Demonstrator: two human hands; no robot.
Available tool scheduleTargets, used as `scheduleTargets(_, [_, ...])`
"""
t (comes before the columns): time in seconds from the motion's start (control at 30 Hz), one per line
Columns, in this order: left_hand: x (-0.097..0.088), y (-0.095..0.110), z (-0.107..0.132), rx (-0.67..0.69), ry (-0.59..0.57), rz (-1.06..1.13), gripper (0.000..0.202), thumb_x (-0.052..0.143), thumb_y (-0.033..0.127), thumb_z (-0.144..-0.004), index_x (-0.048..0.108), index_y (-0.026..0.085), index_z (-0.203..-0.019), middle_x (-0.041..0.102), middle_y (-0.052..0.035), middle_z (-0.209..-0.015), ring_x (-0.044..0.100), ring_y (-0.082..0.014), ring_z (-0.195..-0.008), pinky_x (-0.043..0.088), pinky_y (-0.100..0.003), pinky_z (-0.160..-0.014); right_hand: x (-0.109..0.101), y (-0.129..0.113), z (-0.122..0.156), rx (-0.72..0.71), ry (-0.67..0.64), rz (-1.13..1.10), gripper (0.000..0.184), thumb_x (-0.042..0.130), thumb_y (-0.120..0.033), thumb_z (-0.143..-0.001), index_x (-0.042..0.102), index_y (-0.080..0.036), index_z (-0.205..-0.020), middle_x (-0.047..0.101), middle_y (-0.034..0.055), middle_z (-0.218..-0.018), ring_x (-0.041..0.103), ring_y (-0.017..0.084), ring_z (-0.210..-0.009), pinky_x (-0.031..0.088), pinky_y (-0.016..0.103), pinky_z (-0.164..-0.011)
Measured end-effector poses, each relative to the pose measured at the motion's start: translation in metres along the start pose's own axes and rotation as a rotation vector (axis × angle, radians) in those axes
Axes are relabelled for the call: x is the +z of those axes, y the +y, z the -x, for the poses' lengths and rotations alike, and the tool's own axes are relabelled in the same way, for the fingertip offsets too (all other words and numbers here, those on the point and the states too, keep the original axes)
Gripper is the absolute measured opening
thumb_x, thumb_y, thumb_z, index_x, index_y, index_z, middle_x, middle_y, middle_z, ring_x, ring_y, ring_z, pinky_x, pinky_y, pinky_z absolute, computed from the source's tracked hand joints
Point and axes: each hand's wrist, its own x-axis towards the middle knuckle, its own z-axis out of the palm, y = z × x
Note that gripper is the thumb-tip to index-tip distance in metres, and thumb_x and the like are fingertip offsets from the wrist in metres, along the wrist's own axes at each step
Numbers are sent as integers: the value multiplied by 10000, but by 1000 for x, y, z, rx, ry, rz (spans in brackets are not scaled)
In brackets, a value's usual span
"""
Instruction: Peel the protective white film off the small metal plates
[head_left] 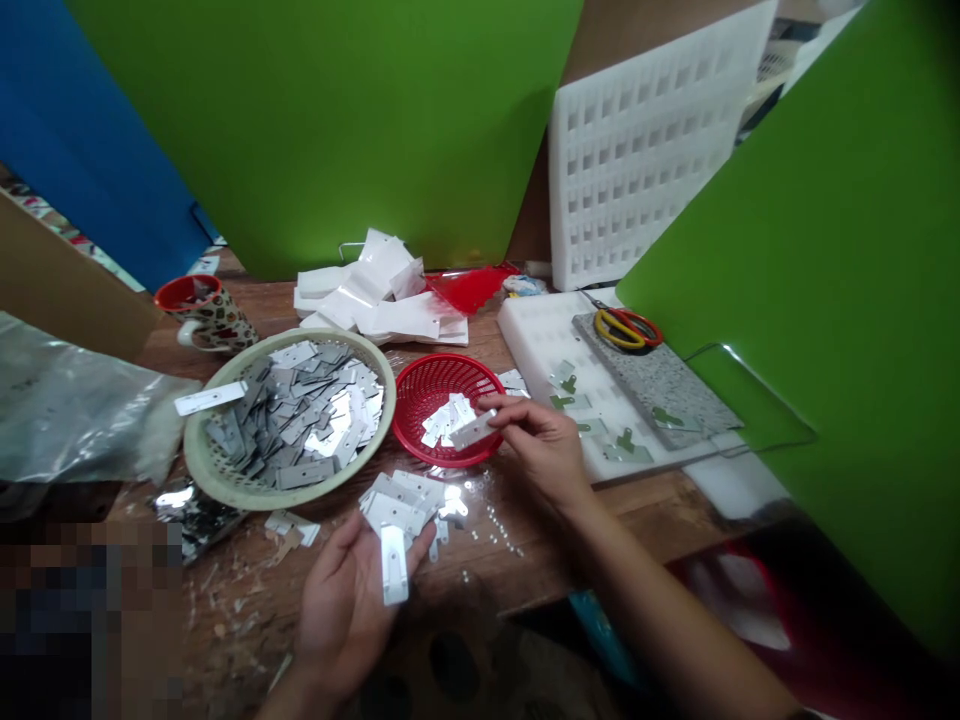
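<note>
My left hand (345, 600) lies palm up near the table's front edge, its thumb pressed on a fanned stack of small white metal plates (396, 520). My right hand (536, 445) pinches a single plate (472, 430) over the right rim of a small red basket (420, 400), which holds a few more plates. A wide beige basket (225, 480) to the left is heaped with several grey and white plates.
A patterned mug (202, 312) stands at the back left beside a clear plastic bag (67, 410). White packets (375, 295) lie at the back. A white tray (540, 340) at right carries a grey slab and scissors (626, 327). Green boards stand behind and right.
</note>
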Motion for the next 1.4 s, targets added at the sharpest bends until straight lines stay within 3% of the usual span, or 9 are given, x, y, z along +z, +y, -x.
scheduleTargets(0.1, [7, -1, 1, 40, 84, -58, 476, 343, 369, -970, 394, 250, -1428, 498, -103, -1414, 443, -277, -1317, 176, -596, -1135, 5, 2, -8, -67, -33, 172, 217, 546, -100, -831, 707, -236, -883, 699, 35, -1099, 640, 195, -1046, 475, 422, -971])
scheduleTargets(0.23, [10, 1, 2, 61, 64, -59, 524, 320, 449, -963, 367, 242, -1442, 477, -101, -1437, 365, -286, -1367, 153, -595, -1137, 17, -15, 5, -213, -160, 402, 235, 533, -132, -862, 689, -251, -993, 638, 61, -1196, 594, 220, -1103, 488, 446, -937])
scheduleTargets(0.33, [10, 2, 2, 43, 17, -39, 521, 293, 448, -968, 383, 235, -1434, 488, -91, -1432, 355, -267, -1375, 157, -549, -1148, 29, -30, 29, -302, -332, 477, 163, 573, -156, -857, 661, -213, -982, 619, 88, -1098, 582, 225, -1037, 503, 411, -870])
scheduleTargets(0.5, [14, 0, 2, -22, 15, -30, 538, 288, 451, -964, 430, 179, -1406, 523, -114, -1395, 416, -282, -1330, 221, -484, -1137, 46, -34, 57, -229, -519, 683, 162, 648, -202, -825, 589, -171, -973, 576, 84, -969, 546, 237, -912, 487, 392, -786])
scheduleTargets(0.8, [14, -1, 3, 8, 54, -20, 518, 308, 421, -966, 452, 159, -1389, 531, -132, -1381, 426, -293, -1317, 245, -495, -1120, 56, -27, 65, -311, -516, 926, 57, 540, -182, -891, 575, -174, -936, 594, 82, -894, 545, 239, -847, 444, 373, -752])
scheduleTargets(0.97, [8, -4, 1, 53, 43, -33, 505, 308, 407, -970, 438, 173, -1399, 513, -120, -1405, 386, -281, -1352, 194, -508, -1146, 55, -21, 63, -397, -464, 940, 148, 465, -170, -929, 598, -182, -866, 609, 69, -805, 557, 219, -781, 435, 353, -731])
scheduleTargets(1.17, [-8, 9, 12, 115, 127, -64, 520, 344, 396, -965, 395, 160, -1425, 543, -140, -1374, 405, -278, -1343, 186, -521, -1153, 41, -14, 58, -205, -265, 712, 142, 473, -172, -920, 597, -187, -852, 628, 48, -767, 594, 174, -706, 450, 285, -658])
scheduleTargets(1.3, [-20, 22, 27, 182, 123, -23, 513, 317, 412, -971, 346, 233, -1451, 538, -117, -1384, 446, -278, -1314, 186, -549, -1145, 41, 2, 61, -108, -329, 715, 157, 480, -170, -904, 626, -190, -850, 681, 63, -781, 643, 199, -720, 477, 303, -658])
scheduleTargets(1.4, [-19, 24, 31, 217, 159, -33, 515, 318, 396, -973, 314, 240, -1464, 510, -119, -1410, 439, -283, -1319, 196, -560, -1137, 49, 7, 64, -104, -377, 713, 165, 487, -179, -905, 632, -188, -981, 711, 87, -894, 669, 222, -796, 509, 333, -709])
